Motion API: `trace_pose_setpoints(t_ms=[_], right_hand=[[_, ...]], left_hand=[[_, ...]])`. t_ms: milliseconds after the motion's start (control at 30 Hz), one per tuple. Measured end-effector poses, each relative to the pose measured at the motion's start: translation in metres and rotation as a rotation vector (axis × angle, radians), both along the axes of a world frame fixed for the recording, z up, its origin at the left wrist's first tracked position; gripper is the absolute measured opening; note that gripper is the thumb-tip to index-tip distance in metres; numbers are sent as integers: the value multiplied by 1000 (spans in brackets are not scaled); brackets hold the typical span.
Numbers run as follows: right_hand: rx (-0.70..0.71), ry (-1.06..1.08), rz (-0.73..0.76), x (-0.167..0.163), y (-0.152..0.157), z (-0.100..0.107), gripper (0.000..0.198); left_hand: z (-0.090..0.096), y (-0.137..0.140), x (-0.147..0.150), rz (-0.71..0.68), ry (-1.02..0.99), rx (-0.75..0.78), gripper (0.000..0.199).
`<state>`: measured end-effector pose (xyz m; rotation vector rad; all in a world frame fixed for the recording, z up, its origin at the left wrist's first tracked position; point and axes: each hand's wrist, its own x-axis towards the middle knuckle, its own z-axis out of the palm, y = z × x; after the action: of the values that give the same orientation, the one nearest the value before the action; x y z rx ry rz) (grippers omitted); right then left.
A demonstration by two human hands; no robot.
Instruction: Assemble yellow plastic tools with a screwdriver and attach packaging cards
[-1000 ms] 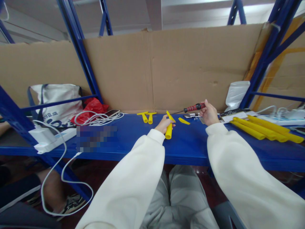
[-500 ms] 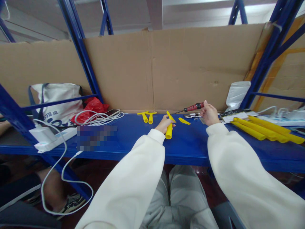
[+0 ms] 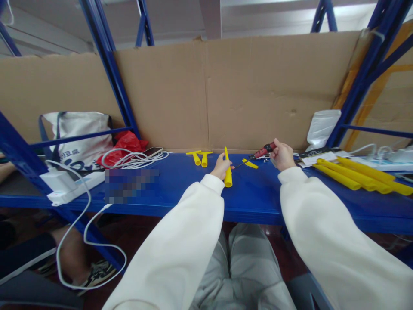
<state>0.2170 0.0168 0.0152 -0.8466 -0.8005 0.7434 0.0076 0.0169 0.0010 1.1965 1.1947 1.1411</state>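
Your left grip (image 3: 221, 167), pinching the yellow T (image 3: 228, 178) at the table's (image 3: 180, 189) centre, had just swung its crossbar (image 3: 226, 153) toward twelve o'clock, while your right grip (image 3: 282, 155), pinching the screwdriver (image 3: 263, 151) at two o'clock, dipped the tip (image 3: 236, 166), leaving both newly angled, contact unclear.

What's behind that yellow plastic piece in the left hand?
Behind the yellow plastic piece, you see the blue metal tabletop and, farther back, the brown cardboard panel. The piece and the left hand cover whatever lies directly behind them.
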Motion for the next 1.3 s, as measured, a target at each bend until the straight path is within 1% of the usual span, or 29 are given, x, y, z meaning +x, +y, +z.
trace_pose_setpoints(t_ms=[100,200,333,467,567,633,733,833,900,1000,1167,1300], right_hand=[[-72,-33,3,-4,-1,-1,40],[-157,-103,-53,-5,-1,-2,32],[-353,-380,-135,-1,-3,-8,24],[-538,-597,-140,3,-1,-15,23],[-705,-831,-171,5,3,-19,25],[-772,-941,-180,7,6,-21,26],[-832,-1079,-182,9,9,-23,28],[-867,-1211,-174,10,8,-22,27],[-877,-1277,-185,10,6,-20,23],[-881,-1347,-256,10,3,-17,15],[-852,-1316,-426,19,2,-19,29],[-753,-1299,-419,26,8,-25,32]], left_hand=[[-1,2,0,4,-7,16,70],[-4,6,0,2,-22,41,68],[-7,12,0,26,-14,55,65],[-10,15,0,24,81,36,61],[-13,17,0,11,134,23,55],[-14,19,-1,16,149,31,53],[-15,20,-1,20,192,49,51],[-16,21,-1,20,251,67,48],[-17,21,0,18,274,80,46],[-17,20,0,12,277,89,45],[-15,17,1,11,278,83,45],[-13,15,0,11,298,100,48]])
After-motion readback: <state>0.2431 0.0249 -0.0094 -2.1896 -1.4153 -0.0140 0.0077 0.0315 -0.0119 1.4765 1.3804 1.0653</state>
